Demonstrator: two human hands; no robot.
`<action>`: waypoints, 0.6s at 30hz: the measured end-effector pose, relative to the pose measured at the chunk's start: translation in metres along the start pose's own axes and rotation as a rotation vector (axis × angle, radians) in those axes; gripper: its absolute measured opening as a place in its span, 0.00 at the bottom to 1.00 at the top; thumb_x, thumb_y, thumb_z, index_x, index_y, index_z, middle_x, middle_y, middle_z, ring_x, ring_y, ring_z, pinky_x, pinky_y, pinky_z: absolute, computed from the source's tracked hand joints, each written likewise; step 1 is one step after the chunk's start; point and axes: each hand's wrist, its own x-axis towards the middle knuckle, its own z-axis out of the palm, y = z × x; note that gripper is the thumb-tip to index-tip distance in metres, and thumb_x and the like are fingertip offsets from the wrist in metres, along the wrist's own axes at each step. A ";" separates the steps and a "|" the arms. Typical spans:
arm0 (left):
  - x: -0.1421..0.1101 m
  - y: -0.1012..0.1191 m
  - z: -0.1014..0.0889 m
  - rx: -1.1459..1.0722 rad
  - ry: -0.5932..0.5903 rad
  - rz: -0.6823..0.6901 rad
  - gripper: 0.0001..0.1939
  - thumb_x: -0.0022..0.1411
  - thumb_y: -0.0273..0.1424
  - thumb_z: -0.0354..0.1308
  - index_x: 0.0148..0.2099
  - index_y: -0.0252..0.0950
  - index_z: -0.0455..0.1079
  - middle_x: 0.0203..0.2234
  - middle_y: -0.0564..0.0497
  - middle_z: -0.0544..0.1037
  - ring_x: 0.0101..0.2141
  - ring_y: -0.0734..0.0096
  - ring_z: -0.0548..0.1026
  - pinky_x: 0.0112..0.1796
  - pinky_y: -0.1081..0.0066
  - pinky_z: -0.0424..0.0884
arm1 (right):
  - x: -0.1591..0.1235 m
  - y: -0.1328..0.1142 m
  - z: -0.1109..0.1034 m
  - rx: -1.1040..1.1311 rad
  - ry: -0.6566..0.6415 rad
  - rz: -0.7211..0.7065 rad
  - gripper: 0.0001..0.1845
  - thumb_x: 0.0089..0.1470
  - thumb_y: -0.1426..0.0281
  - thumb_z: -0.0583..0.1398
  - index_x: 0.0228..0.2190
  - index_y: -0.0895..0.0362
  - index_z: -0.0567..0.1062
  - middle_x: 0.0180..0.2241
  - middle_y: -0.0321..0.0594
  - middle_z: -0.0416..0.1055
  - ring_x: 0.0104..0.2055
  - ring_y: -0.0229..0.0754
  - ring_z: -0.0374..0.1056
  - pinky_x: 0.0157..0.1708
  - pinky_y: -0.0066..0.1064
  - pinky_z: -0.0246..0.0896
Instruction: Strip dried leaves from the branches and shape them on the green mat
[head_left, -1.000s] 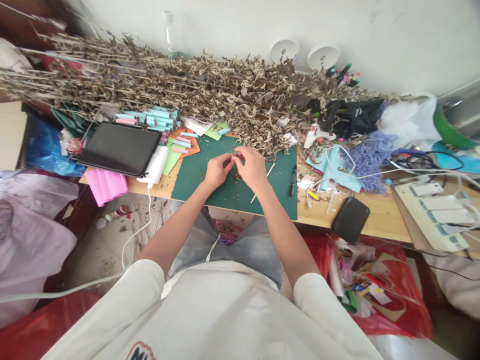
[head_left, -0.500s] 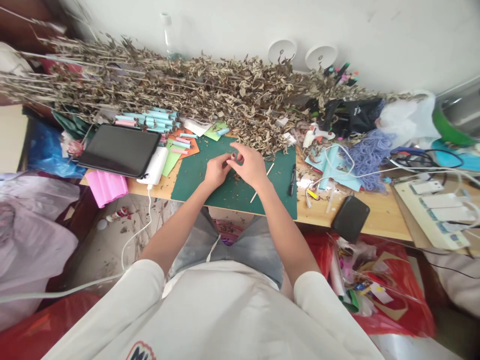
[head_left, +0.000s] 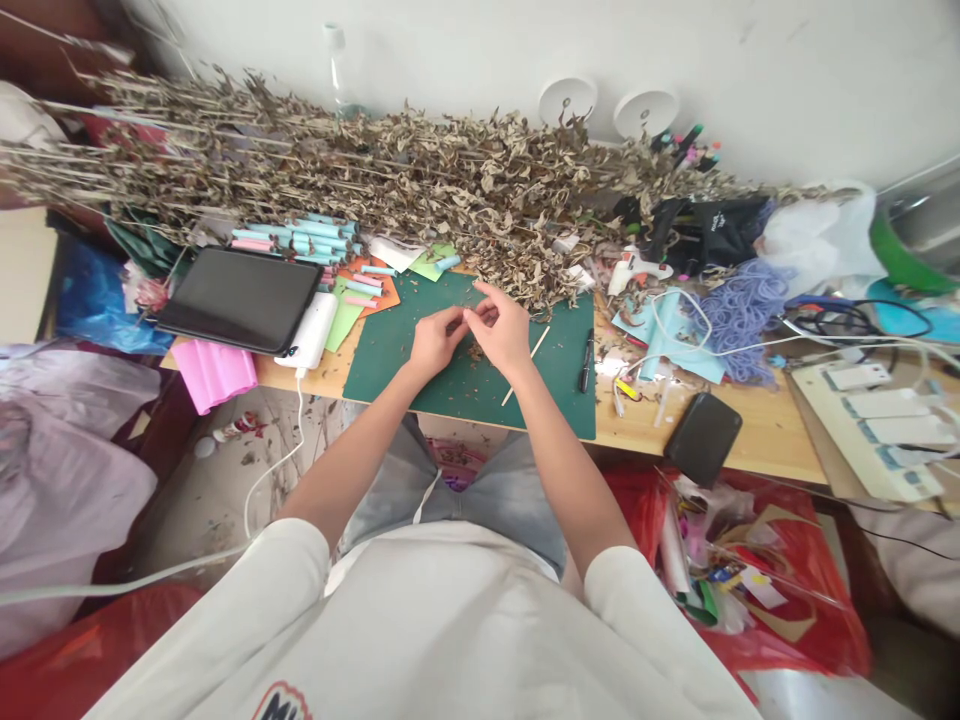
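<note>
Over the green cutting mat (head_left: pixel 390 350), my left hand (head_left: pixel 436 345) and my right hand (head_left: pixel 501 328) meet at the fingertips. Both are closed in a pinch around something small that their fingers hide. Crumbs of dried leaf lie on the mat below them. A thin pale stick (head_left: pixel 526 364) rests by my right wrist, and a black pen (head_left: pixel 586 360) lies at the mat's right side. Just beyond my fingers is a heap of dried leaves (head_left: pixel 525 275), joined to a long pile of dried stalks (head_left: pixel 315 165).
Left of the mat are a black tablet (head_left: pixel 241 300), a white power bank (head_left: pixel 309 335) and several rolled blue and pink paper tubes (head_left: pixel 322 240). To the right are a glue gun (head_left: pixel 637 268), purple yarn (head_left: pixel 742 310), a black phone-sized case (head_left: pixel 703 437) and a power strip (head_left: pixel 874 420).
My right fingertips have come in closer to my left ones. The small dark thing that showed between them is now covered.
</note>
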 end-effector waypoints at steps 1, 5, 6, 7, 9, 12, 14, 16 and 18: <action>0.000 0.000 0.000 0.009 0.006 -0.001 0.10 0.66 0.35 0.55 0.39 0.35 0.75 0.31 0.48 0.81 0.31 0.68 0.76 0.36 0.71 0.69 | 0.000 0.001 0.001 0.009 0.012 0.028 0.25 0.51 0.66 0.63 0.52 0.54 0.73 0.36 0.40 0.78 0.34 0.39 0.71 0.40 0.34 0.70; 0.000 0.000 0.000 0.009 0.015 0.002 0.10 0.66 0.35 0.55 0.40 0.36 0.75 0.32 0.48 0.81 0.31 0.67 0.77 0.35 0.71 0.69 | 0.000 0.001 0.003 0.086 -0.001 0.058 0.25 0.51 0.64 0.64 0.51 0.55 0.74 0.42 0.43 0.79 0.43 0.43 0.74 0.44 0.37 0.70; 0.000 0.000 0.000 0.004 0.013 0.003 0.09 0.66 0.35 0.55 0.41 0.36 0.75 0.31 0.49 0.81 0.31 0.68 0.76 0.35 0.71 0.69 | -0.001 0.000 0.002 0.100 -0.003 0.044 0.22 0.52 0.64 0.63 0.49 0.55 0.74 0.42 0.42 0.79 0.44 0.43 0.74 0.46 0.38 0.69; 0.000 0.000 0.000 0.002 0.010 0.004 0.09 0.65 0.34 0.56 0.41 0.36 0.75 0.31 0.49 0.80 0.31 0.68 0.76 0.35 0.72 0.69 | -0.002 -0.001 0.002 0.105 0.001 0.024 0.20 0.53 0.65 0.62 0.48 0.55 0.75 0.42 0.42 0.79 0.45 0.43 0.75 0.48 0.38 0.69; 0.000 -0.001 0.000 -0.004 0.004 0.007 0.09 0.65 0.33 0.56 0.41 0.36 0.75 0.31 0.49 0.80 0.31 0.68 0.76 0.35 0.72 0.68 | -0.005 -0.003 0.001 0.079 0.025 -0.022 0.18 0.55 0.66 0.60 0.48 0.55 0.75 0.43 0.42 0.79 0.46 0.43 0.74 0.50 0.40 0.68; -0.001 -0.001 0.000 0.004 -0.002 0.004 0.08 0.64 0.33 0.56 0.41 0.36 0.75 0.31 0.49 0.80 0.31 0.68 0.76 0.36 0.71 0.69 | -0.009 -0.003 -0.002 -0.007 0.036 -0.099 0.18 0.57 0.67 0.59 0.50 0.52 0.73 0.44 0.41 0.78 0.49 0.44 0.73 0.54 0.42 0.66; -0.001 0.000 -0.001 0.013 -0.003 -0.002 0.09 0.64 0.33 0.56 0.41 0.36 0.75 0.31 0.49 0.80 0.31 0.68 0.76 0.36 0.71 0.69 | -0.011 0.000 -0.002 -0.071 0.031 -0.153 0.17 0.58 0.68 0.58 0.50 0.51 0.73 0.45 0.41 0.78 0.50 0.44 0.72 0.57 0.43 0.64; -0.001 0.000 0.000 0.011 -0.003 -0.006 0.09 0.64 0.33 0.55 0.41 0.36 0.75 0.30 0.49 0.80 0.31 0.68 0.76 0.36 0.71 0.69 | -0.012 0.003 -0.002 -0.126 0.025 -0.195 0.15 0.59 0.68 0.57 0.48 0.51 0.74 0.46 0.42 0.77 0.51 0.45 0.70 0.57 0.43 0.63; -0.001 0.000 0.000 0.000 0.000 -0.007 0.09 0.64 0.33 0.55 0.41 0.36 0.75 0.31 0.49 0.80 0.31 0.68 0.76 0.36 0.71 0.69 | -0.012 0.006 -0.001 -0.167 0.024 -0.220 0.13 0.60 0.68 0.56 0.47 0.52 0.74 0.46 0.43 0.76 0.51 0.46 0.69 0.56 0.44 0.63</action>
